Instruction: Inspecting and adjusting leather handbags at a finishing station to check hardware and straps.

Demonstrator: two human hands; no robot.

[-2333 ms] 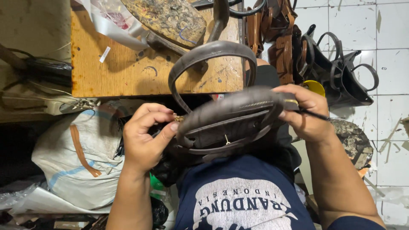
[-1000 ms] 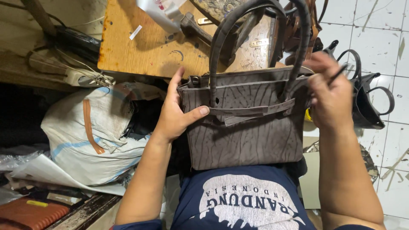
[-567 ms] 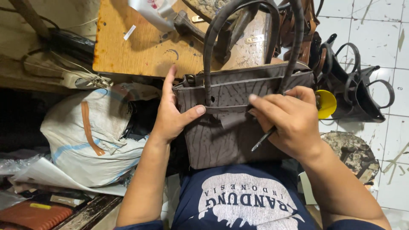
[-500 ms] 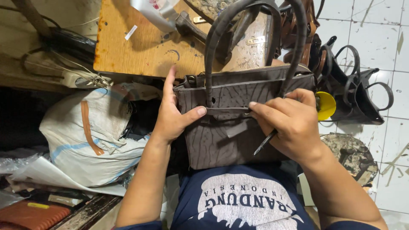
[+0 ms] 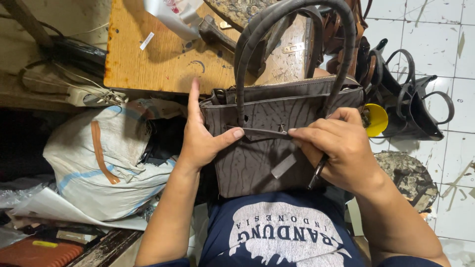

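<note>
From the head camera I watched a grey textured handbag stand upright on the person's lap, its base against the dark blue shirt and its two curved handles arching up toward the wooden table, a position that kept the front panel facing the wearer and within easy reach. The left hand lay flat against the bag's left edge, fingers pointing up and the thumb hooked across the front onto the thin strap, apparently bracing the bag so it would not tip. The right hand was curled, its fingertips pinching the other end of that strap near the small metal clasp, while a slim dark tool stayed tucked under its lower fingers, parked, I judged, so the fingertips were free. Both hands were thus closed on the bag, not spread wide. A white sack with an orange-brown band slumped to the left, a yellow funnel-like cup showed just behind the bag's right corner, and more dark bags rested on the white tiled floor beyond. What the tool was exactly, I could not tell.
</note>
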